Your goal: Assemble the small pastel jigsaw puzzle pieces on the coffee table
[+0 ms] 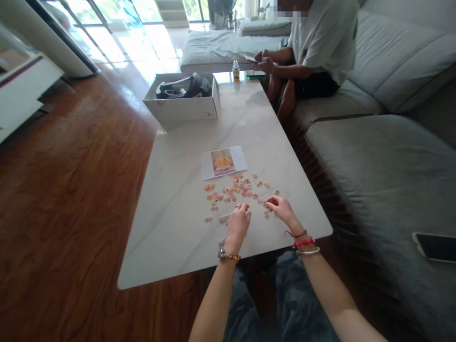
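My right hand (280, 209) is closed in a pinch at the right side of the scattered pieces, with a small pale puzzle piece (263, 203) at its fingertips. My left hand (239, 221) is over the table, loosely bent, thumb apart from the fingers, and nothing shows in it. Just left of it lies a pale joined strip of puzzle pieces (224, 219), partly covered by the hand. Orange and pink loose puzzle pieces (245, 190) spread beyond both hands. A printed picture sheet (240, 156) with a yellow-orange figure lies behind them.
The marble-look table (171, 190) carries an open white box (185, 109) with a dark device (185, 88) inside and a small bottle (235, 70). A person (320, 42) sits on the grey sofa (374, 152) holding a phone. Another phone (436, 247) rests on the sofa at right.
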Motion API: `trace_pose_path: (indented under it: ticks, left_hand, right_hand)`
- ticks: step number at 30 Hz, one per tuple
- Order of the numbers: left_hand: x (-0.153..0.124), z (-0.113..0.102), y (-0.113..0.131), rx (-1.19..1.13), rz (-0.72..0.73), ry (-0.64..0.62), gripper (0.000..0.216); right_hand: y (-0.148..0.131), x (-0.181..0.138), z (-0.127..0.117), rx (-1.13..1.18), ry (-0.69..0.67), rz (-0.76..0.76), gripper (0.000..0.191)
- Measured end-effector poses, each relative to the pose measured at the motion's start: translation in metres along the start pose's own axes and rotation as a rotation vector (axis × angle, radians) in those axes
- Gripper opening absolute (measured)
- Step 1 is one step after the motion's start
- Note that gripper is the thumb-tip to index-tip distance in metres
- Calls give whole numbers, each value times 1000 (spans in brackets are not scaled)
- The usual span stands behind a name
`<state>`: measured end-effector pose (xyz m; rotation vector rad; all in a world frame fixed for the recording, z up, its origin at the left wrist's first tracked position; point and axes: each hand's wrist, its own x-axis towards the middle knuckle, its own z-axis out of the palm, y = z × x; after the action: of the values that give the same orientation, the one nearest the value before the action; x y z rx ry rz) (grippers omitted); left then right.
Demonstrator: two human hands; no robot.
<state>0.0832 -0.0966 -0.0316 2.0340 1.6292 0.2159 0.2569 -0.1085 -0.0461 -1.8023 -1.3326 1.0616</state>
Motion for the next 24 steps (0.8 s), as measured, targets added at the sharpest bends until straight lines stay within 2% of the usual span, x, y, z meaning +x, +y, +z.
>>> trace_pose_path:
  ticks: [3,6,10,15,19,22,24]
  left_hand:
    - [9,10,20,-13,83,-36,19]
    - [14,19,34,-21,138,-69,19]
    - [14,24,39,-10,148,-108,20]
    - [13,27,34,9,152,-114,19]
    - [13,33,31,21,171,-122,20]
    - [14,37,32,36,169,-121,17]
    - [14,40,33,35,161,-116,15]
  right_hand:
    - [14,-9,-26,-84,68,8,12]
    - [24,-13,-34,-141,99,8,11]
    - [31,-14,-32,-202,136,12,10]
    - [37,-13,-27,-248,117,33,9]
    - [35,-16,-23,-371,179,26,9]
    - [28,-21,-17,-385,215,-28,9]
    - [22,-24,-10,-328,155,-100,12]
